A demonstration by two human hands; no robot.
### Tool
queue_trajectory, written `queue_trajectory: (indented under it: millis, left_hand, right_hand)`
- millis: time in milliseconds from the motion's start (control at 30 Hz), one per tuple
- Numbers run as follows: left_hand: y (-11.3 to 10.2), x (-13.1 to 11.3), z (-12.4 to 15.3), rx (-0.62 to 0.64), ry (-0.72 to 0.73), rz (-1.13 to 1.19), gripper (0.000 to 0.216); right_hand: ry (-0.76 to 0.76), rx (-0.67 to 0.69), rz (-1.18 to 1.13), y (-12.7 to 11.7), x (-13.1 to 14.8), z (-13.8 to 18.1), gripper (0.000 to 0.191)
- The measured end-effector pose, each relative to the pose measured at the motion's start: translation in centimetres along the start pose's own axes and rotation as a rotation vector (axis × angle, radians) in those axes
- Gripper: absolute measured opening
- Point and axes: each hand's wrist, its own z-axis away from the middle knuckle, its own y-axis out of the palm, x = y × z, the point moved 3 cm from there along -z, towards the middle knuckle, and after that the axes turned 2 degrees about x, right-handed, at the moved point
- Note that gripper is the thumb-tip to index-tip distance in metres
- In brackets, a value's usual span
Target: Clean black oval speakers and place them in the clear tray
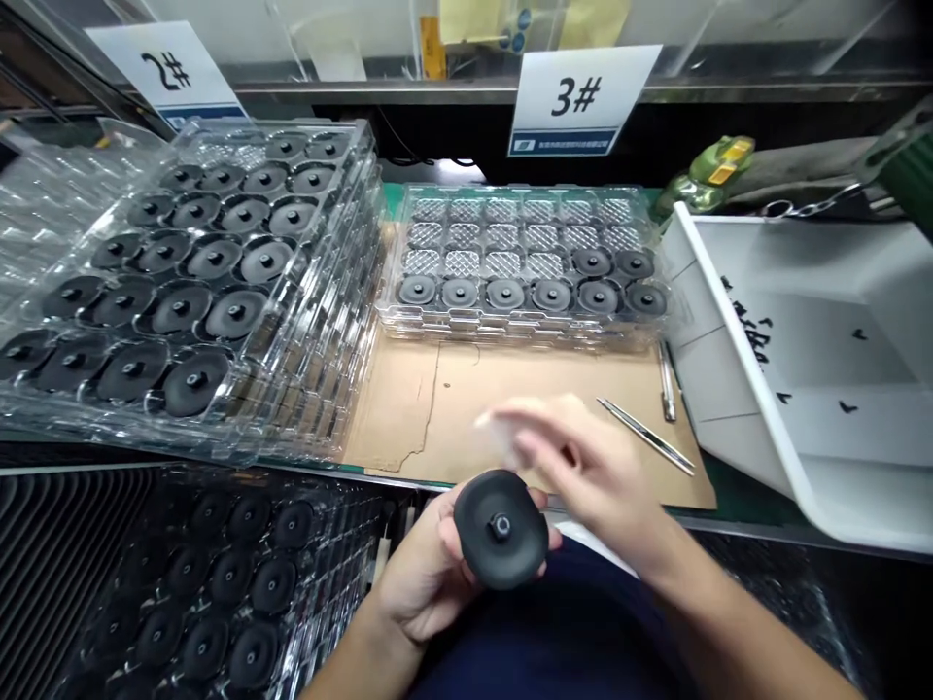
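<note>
My left hand point(430, 574) grips a black rounded disc with a short central stem point(501, 559), held tilted with its stem side up. The fingers wrap behind the disc and around its edge. Just above and to the right of it is my right hand point(583, 462), blurred by motion, its fingers bent. A pale, smeared patch shows at those fingertips, and I cannot make out whether they hold anything. Beyond the hands, a clear plastic tray point(525, 321) has black discs along its front row and two more behind them at the right; other pockets show a crosshatched bottom.
Tall stacked clear trays point(292, 321) of black discs stand at the left, with more trays point(306, 583) lower down. Tweezers point(645, 435) and a pen-like tool point(667, 384) lie on the cardboard point(394, 389). At the right, a white bin point(743, 360) holds small black pieces.
</note>
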Motion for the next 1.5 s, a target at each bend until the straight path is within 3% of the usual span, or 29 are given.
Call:
queue_trajectory:
  millis: [67, 133, 267, 333, 400, 467, 533, 633, 700, 767, 833, 967, 1067, 1167, 1233, 1300, 1400, 1500]
  left_hand:
    - [0.0, -0.6, 0.1, 0.058, 0.015, 0.069, 0.052]
    - [-0.2, -1.0, 0.2, 0.1, 0.028, 0.136, 0.055]
    - [-1.2, -1.1, 0.1, 0.046, 0.035, 0.172, 0.06]
    - [-1.4, -1.2, -0.1, 0.001, 0.037, 0.162, 0.062]
    - [-1.3, -1.3, -0.2, -0.025, 0.052, 0.138, 0.06]
    - [-1.2, -1.4, -0.3, -0.051, 0.079, 0.09, 0.059]
    - [-1.2, -1.4, -0.4, -0.079, 0.122, 0.041, 0.06]
    - [-1.5, -1.4, -0.5, -0.094, 0.195, -0.012, 0.058]
    - [-2.0, -1.6, -0.3, -0.12, 0.262, -0.043, 0.056]
    - [-2.6, -1.8, 0.1, -0.163, 0.329, -0.059, 0.056]
    - [-3.0, -1.9, 0.5, -0.175, 0.354, -0.05, 0.056]
    - [-2.0, -1.5, 0.5, -0.087, 0.308, -0.031, 0.053]
    - [-0.4, -0.8, 0.0, 0.0, 0.259, -0.018, 0.051]
    - [0.9, 0.0, -0.3, 0.087, 0.209, -0.037, 0.052]
    - [1.1, 0.4, -0.5, 0.109, 0.231, -0.16, 0.051]
    - [1.0, 0.5, -0.6, 0.064, 0.359, -0.48, 0.052]
    - [1.2, 0.5, -0.4, -0.035, 0.64, -1.186, 0.083]
    - [1.9, 0.7, -0.5, -0.029, 0.736, -1.555, 0.107]
  right_hand:
    - [0.36, -0.061, -0.031, -0.1, -3.4, 0.7, 0.026]
    - [0.571, 0.0, -0.099, 1.0, -5.7, 2.7, 0.031]
    - [0.689, 0.231, -0.268, 4.9, -7.4, 7.9, 0.038]
    - [0.716, 0.255, -0.276, 5.6, -7.3, 8.9, 0.038]
    - [0.73, 0.186, -0.234, 4.8, -6.5, 8.1, 0.037]
    - [0.641, 0.029, -0.139, 2.8, -4.3, 5.9, 0.032]
    - [0.395, -0.106, -0.013, 1.1, -0.9, 3.2, 0.024]
    - [-0.061, -0.068, 0.064, 1.1, 3.7, 1.1, 0.026]
    - [-0.169, 0.034, 0.031, 1.9, 3.9, 1.4, 0.026]
    - [-0.026, 0.125, 0.006, 2.4, 1.1, 2.4, 0.023]
    - [0.224, 0.139, 0.04, 2.5, -3.6, 3.8, 0.023]
    - [0.479, -0.034, 0.147, 3.0, -11.7, 6.0, 0.031]
    - [0.542, -0.129, 0.226, 4.1, -14.1, 6.9, 0.03]
    - [0.527, -0.221, 0.227, 4.4, -13.2, 7.3, 0.037]
    - [0.478, -0.241, 0.163, 3.9, -11.5, 7.5, 0.036]
    - [0.432, -0.23, 0.063, 3.1, -9.7, 7.9, 0.032]
    - [0.425, -0.239, -0.066, 1.4, -7.4, 8.7, 0.027]
    - [0.454, -0.309, -0.242, -0.3, -5.6, 9.5, 0.023]
